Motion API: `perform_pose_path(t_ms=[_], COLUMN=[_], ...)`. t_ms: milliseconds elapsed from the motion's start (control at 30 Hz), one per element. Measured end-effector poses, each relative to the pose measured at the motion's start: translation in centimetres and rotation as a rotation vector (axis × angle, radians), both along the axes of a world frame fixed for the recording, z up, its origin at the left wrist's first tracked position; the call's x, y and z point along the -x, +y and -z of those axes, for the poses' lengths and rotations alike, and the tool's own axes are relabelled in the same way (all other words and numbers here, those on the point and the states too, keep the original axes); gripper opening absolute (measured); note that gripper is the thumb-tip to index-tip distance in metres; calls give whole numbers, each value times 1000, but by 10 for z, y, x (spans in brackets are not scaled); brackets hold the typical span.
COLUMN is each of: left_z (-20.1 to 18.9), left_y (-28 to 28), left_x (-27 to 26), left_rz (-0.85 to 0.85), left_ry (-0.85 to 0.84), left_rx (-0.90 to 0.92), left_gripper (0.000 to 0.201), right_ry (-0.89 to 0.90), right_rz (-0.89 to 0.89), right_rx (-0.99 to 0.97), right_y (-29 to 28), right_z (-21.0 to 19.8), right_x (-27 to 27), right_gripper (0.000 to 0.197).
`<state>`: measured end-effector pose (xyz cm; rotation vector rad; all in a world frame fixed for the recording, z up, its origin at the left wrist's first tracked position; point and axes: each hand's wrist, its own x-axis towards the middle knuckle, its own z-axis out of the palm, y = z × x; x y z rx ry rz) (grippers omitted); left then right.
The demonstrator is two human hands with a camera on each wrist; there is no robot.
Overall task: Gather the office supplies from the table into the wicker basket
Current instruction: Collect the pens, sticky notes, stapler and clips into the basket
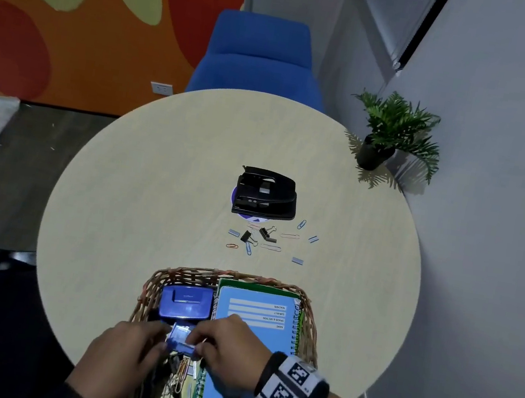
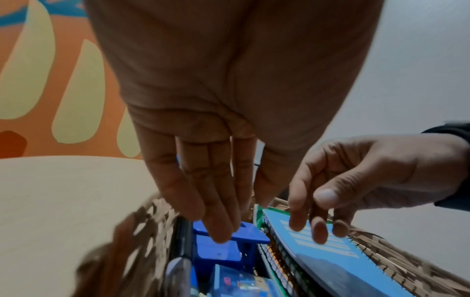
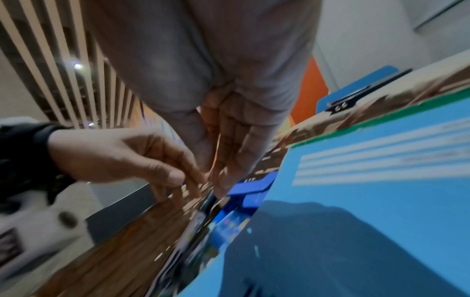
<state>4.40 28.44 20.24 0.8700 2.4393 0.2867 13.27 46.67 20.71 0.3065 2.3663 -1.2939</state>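
Both hands meet over the wicker basket (image 1: 312,312) at the table's (image 1: 141,180) near edge. Left hand (image 1: 121,361) & right hand (image 1: 228,347) together pinch a small blue box (image 1: 180,340) (contents unclear). Blue notebook (image 1: 257,314) and blue punch (image 1: 186,301) lie inside; black hole punch (image 1: 267,194), paper clips (image 1: 289,236) and binder clips (image 1: 264,232) sit farther out, mid-table.
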Motion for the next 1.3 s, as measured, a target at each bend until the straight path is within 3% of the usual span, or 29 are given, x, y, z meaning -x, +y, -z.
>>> perform_pose_path(t_ms=[133, 233, 333, 400, 467, 633, 833, 1133, 1300], left_z=[-14, -17, -16, -15, -10, 18, 54, 58, 62], left_y=[7, 25, 62, 94, 128, 191, 223, 252, 248], left_x=[5, 12, 29, 47, 65, 112, 149, 149, 151], left_rz=[-30, 6, 16, -8, -13, 9, 81, 306, 391], left_ry=[6, 38, 64, 66, 74, 82, 44, 78, 104], left_rx=[-66, -98, -181, -252, -282, -92, 182, 378, 382], left_gripper=[26, 24, 24, 19, 18, 26, 29, 9, 19], right_ry=[92, 224, 183, 54, -77, -204, -220, -196, -145], right_rz=[274, 532, 768, 735, 579, 299, 263, 303, 409], right_rx=[21, -164, -308, -379, -439, -610, -719, -721, -673], right_y=[49, 113, 174, 196, 201, 189, 167, 140, 140], right_z=[-12, -13, 14, 36, 51, 68, 85, 85, 75], right_x=[7, 19, 34, 44, 51, 57, 56, 45, 42], right_gripper=[17, 13, 16, 18, 17, 18, 23, 24, 20])
